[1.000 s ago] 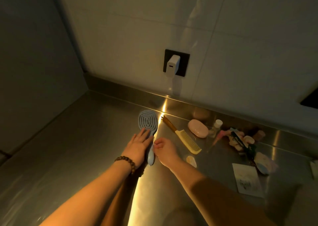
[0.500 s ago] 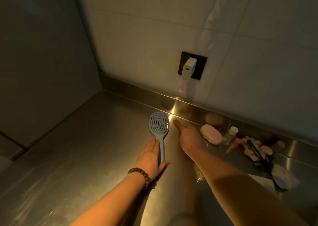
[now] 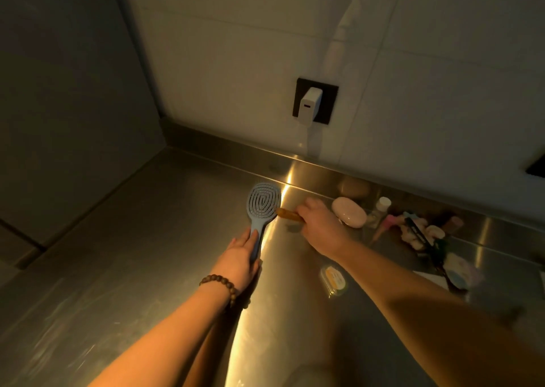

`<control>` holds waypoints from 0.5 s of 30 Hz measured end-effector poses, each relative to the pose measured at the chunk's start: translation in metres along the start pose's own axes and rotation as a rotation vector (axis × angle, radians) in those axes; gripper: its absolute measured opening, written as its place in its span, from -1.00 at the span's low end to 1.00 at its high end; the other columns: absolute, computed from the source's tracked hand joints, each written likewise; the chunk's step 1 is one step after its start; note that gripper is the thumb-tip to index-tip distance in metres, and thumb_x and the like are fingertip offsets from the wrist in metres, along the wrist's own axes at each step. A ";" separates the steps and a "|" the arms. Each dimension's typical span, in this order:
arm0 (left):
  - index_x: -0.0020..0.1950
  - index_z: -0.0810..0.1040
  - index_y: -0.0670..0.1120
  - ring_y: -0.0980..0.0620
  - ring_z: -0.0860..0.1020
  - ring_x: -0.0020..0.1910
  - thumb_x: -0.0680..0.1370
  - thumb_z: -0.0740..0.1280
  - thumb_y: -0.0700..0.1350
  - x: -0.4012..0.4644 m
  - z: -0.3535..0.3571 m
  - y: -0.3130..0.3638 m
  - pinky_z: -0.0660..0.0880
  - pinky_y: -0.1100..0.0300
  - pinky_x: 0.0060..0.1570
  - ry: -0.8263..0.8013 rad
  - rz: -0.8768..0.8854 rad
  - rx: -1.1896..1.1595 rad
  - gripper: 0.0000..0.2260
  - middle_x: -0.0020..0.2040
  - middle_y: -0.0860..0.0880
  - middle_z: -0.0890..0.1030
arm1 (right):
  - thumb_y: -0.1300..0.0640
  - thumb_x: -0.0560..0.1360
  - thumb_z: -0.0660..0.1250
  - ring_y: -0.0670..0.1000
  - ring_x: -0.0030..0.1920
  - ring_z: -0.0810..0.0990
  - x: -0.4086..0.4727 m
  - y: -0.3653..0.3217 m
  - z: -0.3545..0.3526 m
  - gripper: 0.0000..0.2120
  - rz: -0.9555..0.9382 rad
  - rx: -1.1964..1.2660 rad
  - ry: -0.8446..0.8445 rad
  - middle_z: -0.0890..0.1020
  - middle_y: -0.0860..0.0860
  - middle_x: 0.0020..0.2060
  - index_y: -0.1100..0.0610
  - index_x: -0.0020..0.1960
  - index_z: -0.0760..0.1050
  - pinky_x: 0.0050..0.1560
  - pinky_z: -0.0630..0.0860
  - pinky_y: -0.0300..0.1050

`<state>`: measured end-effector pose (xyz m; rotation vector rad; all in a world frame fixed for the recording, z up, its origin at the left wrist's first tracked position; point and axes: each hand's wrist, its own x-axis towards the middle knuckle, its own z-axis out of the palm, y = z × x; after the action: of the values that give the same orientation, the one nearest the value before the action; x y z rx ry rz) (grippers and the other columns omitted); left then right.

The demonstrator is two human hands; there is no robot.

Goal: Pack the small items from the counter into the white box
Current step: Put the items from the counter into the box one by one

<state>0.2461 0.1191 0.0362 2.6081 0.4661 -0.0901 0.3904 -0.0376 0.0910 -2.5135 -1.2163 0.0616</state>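
A blue-grey hairbrush [image 3: 262, 206] lies on the steel counter [image 3: 147, 239], its handle under the fingers of my left hand [image 3: 241, 257], which wears a bead bracelet. My right hand [image 3: 320, 224] is closed over a yellow comb [image 3: 290, 215]; only the comb's amber handle end shows, pointing toward the brush head. A pink oval case [image 3: 349, 215] sits just right of that hand. A small yellow-topped clear case [image 3: 333, 279] lies below my right forearm. The white box is not in view.
Along the back right stand a small white-capped bottle [image 3: 382, 209], a pink tube [image 3: 386, 224], a black-handled tool [image 3: 418, 233] and a heap of pale small items [image 3: 427, 233]. A white charger [image 3: 308, 105] is plugged into the wall socket. A wall closes the left side.
My left hand slid onto the brush handle and grips it. My right hand settled on the comb and closed over it; the comb's handle now shows left of the hand.
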 end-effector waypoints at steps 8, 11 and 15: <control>0.54 -0.02 0.01 -0.08 0.07 0.49 0.56 0.23 -0.03 -0.027 0.003 0.000 -0.05 0.20 0.35 -0.012 -0.005 0.013 -0.38 0.55 0.01 -0.03 | 0.22 0.52 0.26 0.11 0.22 0.36 -0.063 -0.012 0.035 -0.70 -0.393 -0.461 -0.229 0.46 0.09 0.20 0.12 0.25 0.43 0.15 0.39 0.01; 0.53 -0.02 0.00 -0.08 0.08 0.49 0.56 0.24 -0.02 -0.041 0.006 0.003 0.01 0.14 0.40 -0.017 0.003 0.024 -0.37 0.55 0.01 -0.03 | 0.25 0.52 0.23 0.10 0.21 0.37 -0.078 -0.018 0.046 -0.71 -0.387 -0.426 -0.239 0.48 0.09 0.19 0.14 0.24 0.43 0.13 0.38 -0.01; 0.52 0.04 -0.03 -0.06 0.14 0.46 0.53 0.23 0.12 -0.059 0.016 0.008 0.07 0.14 0.40 0.038 0.034 0.043 -0.35 0.53 -0.04 0.08 | 0.24 0.54 0.22 0.07 0.26 0.36 -0.095 -0.024 0.053 -0.69 -0.224 -0.276 -0.183 0.45 0.07 0.24 0.12 0.27 0.43 0.18 0.39 -0.05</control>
<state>0.1938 0.0868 0.0344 2.6628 0.4379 -0.0395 0.3022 -0.0813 0.0384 -2.6278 -1.6760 0.0751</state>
